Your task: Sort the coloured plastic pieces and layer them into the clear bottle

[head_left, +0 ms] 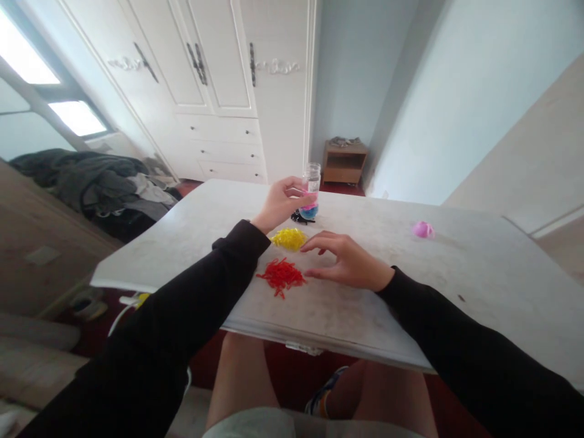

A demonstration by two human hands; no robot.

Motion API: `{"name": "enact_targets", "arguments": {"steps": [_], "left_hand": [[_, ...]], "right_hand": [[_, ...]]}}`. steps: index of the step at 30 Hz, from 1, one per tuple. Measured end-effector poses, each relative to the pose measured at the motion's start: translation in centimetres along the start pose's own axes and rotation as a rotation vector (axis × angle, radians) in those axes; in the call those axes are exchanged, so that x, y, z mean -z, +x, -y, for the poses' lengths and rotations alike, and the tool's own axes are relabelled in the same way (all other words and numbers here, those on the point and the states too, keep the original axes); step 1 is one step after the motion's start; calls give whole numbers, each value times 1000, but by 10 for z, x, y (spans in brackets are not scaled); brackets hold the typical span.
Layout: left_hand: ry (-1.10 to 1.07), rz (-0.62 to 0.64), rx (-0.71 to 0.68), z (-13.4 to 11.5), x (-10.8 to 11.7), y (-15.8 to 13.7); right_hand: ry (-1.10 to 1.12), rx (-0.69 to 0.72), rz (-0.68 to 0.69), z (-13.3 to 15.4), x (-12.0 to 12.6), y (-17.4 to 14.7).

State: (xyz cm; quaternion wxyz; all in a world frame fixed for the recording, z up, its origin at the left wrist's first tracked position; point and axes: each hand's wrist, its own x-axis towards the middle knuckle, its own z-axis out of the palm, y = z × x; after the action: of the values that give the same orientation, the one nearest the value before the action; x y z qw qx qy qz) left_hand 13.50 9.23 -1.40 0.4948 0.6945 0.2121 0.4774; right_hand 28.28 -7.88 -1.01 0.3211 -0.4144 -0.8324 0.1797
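Note:
A clear jar (311,176) stands upright on the white table, with blue pieces at its bottom and pink ones above them. My left hand (283,202) is closed round its side, thumb across the front. Black thin pieces (305,219) lie at the jar's foot, partly hidden. Nearer to me is a pile of yellow strips (289,238), and in front of that a pile of thin red strips (281,275); both look like small elastic bands. My right hand (344,260) hovers just right of these piles, thumb and fingers apart, nothing visible between them.
A pink rounded object (423,229), perhaps a lid, lies on the right of the table (374,304). Behind the table are a white wardrobe (223,140) and a small wooden cabinet (345,163). Dark clothes (82,176) are heaped at the left. My legs are under the near edge.

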Motion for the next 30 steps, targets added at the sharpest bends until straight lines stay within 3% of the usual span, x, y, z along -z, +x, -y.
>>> {"name": "enact_targets", "arguments": {"steps": [8,18,22,30], "left_hand": [[22,61,-28,9,-4,-1],[112,103,-68,4,-5,-2],[162,103,-95,3,-2,-3],[301,101,-209,2,3,-3]], "right_hand": [[-21,57,102,12,-29,11],[-67,157,37,2,-41,13],[-24,93,-24,2,-28,11],[63,-138,-269,-11,27,-4]]}}
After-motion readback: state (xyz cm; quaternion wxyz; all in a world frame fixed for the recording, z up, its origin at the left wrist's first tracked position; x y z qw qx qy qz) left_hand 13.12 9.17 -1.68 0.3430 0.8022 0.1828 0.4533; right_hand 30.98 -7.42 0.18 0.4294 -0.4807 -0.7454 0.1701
